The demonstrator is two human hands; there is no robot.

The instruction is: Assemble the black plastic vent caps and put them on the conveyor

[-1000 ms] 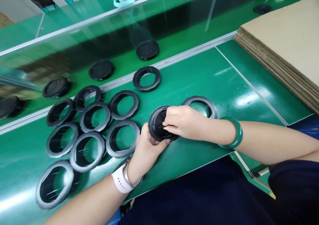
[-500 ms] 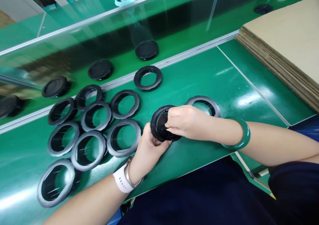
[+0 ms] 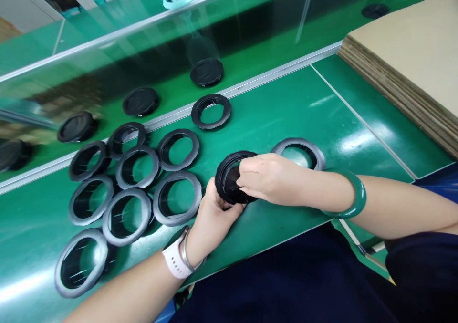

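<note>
My left hand [image 3: 211, 218] grips the near edge of a black plastic ring [image 3: 224, 176] held just above the green table [image 3: 286, 108]. My right hand [image 3: 266, 177] lies over the ring's right half, fingers curled and pressed on a dark part inside it; that part is mostly hidden. A grey ring [image 3: 299, 150] lies flat just behind my right wrist, which wears a green bangle [image 3: 352, 199]. A white watch [image 3: 175, 258] sits on my left wrist.
Several grey and black rings [image 3: 127, 184] lie clustered on the table to the left, one more [image 3: 211, 110] by the metal rail. Black round caps [image 3: 140, 101] sit on the conveyor beyond. A stack of cardboard sheets [image 3: 411, 56] fills the right.
My right arm has slid slightly rightward while the fingers keep pressing inside the ring. The caps on the conveyor have drifted a little left.
</note>
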